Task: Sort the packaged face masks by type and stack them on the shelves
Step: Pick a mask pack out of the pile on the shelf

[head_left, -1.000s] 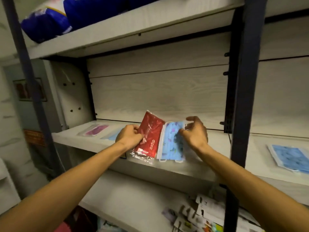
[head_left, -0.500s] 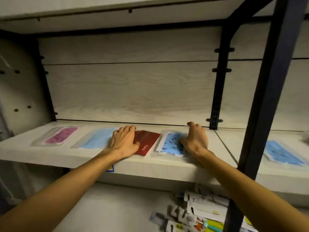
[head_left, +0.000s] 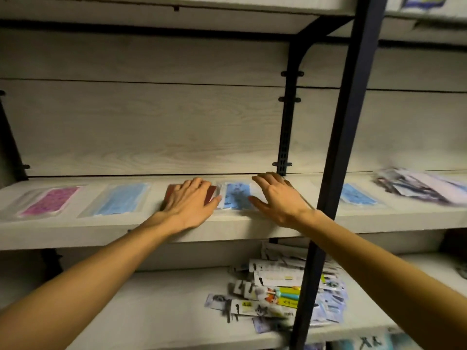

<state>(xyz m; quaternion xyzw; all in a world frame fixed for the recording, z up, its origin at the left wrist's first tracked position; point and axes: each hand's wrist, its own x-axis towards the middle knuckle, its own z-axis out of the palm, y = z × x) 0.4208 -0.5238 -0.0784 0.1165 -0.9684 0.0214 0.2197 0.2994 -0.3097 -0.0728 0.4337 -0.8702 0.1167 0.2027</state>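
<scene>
**Mask Packs Laid Flat on Middle Shelf**

The left hand (head_left: 188, 203), fingers straight, lies flat on the red pack (head_left: 211, 192) and hides most of it. The right hand (head_left: 275, 198), fingers spread, now hovers beside the patterned blue pack (head_left: 236, 198); contact is unclear. Half a second ago it pressed down. Five flat packs lie along the shelf (head_left: 75, 231); the blurred pile (head_left: 419, 185) is possibly more.

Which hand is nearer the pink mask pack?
Left. The left hand lies on the red pack, nearer the pink mask pack; the right hand is farther right.
</scene>
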